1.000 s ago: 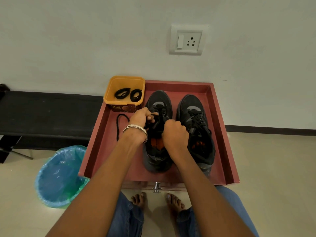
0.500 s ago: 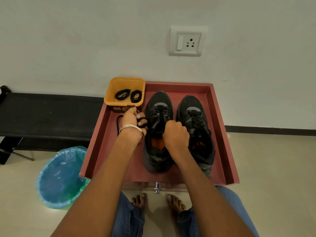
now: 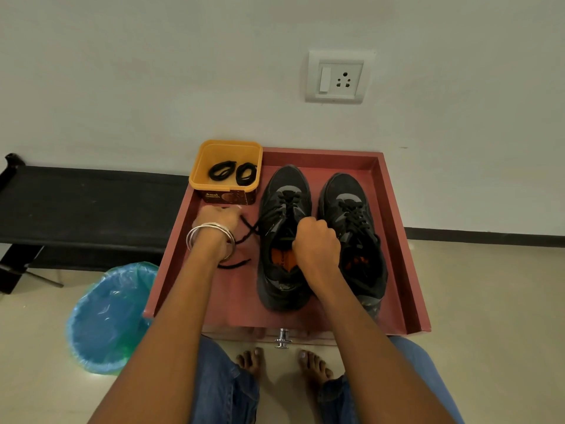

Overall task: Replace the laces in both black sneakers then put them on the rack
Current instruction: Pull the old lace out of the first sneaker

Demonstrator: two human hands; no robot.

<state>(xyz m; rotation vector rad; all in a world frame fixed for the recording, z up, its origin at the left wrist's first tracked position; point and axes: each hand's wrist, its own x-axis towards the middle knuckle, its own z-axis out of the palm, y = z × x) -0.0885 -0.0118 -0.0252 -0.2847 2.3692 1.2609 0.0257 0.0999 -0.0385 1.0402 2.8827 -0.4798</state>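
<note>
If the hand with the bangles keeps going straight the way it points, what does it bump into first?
Probably the yellow tub holding coiled black laces; the left hand points at its near wall, just short of it.

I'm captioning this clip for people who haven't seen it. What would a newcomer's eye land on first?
Two black sneakers side by side in a red tray, with the right hand curled at the left one's tongue. Left of them, the left hand pulls a black lace out across the tray. At the tray's far left corner, a yellow tub holds two coiled laces.
</note>
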